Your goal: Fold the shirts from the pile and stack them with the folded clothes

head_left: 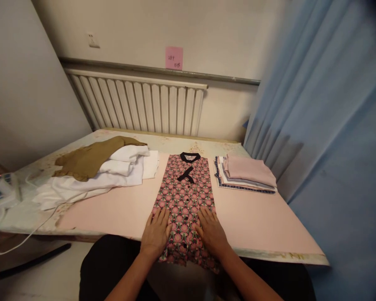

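A patterned shirt point(187, 194) with pink flowers, a black collar, a black tie piece and dark buttons lies front up on the pink table cover. Its sides look folded in to a long narrow shape, and its lower end hangs over the table's near edge. My left hand point(156, 232) rests flat on the shirt's lower left side, fingers stretched out. On the lower right side lies my right hand point(211, 230), also flat with fingers extended. Neither hand grips the cloth.
Right of the shirt is a stack of folded clothes point(247, 173), pink on top. Loose white garments point(125, 171) and an olive garment point(95, 156) lie left, near a white cable point(28, 239). A radiator point(144, 102) stands behind; a blue curtain point(326, 117) hangs at right.
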`<state>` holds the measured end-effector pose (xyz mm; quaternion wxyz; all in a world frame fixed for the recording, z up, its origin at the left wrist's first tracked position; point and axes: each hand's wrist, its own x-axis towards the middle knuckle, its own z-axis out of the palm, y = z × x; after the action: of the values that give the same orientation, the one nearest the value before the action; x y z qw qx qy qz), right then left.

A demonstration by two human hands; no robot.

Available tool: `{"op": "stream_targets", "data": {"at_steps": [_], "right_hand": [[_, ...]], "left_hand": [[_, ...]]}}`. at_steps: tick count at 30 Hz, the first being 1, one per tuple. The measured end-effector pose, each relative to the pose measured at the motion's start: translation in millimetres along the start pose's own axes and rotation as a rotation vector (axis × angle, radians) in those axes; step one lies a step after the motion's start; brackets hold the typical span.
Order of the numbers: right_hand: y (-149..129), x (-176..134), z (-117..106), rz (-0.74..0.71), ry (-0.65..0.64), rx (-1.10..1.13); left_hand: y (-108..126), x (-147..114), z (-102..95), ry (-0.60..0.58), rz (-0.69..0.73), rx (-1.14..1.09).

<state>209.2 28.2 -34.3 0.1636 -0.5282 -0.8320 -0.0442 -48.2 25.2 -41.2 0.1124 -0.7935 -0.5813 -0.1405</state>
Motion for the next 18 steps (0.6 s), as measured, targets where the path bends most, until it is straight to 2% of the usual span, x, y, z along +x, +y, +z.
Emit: {"op": "stream_targets", "data": {"at_steps": [11,18], "right_hand": [[-1.6,1.0,-1.5,0.028,-0.005,0.015],[-2.0,2.2,-2.1,0.026,0.005,0.012]], "left_hand": [[4.4,-2.4,0.2,-0.006,-0.015,0.039],[10.0,-10.3,6.2,0.053,-0.018,0.039]]}}
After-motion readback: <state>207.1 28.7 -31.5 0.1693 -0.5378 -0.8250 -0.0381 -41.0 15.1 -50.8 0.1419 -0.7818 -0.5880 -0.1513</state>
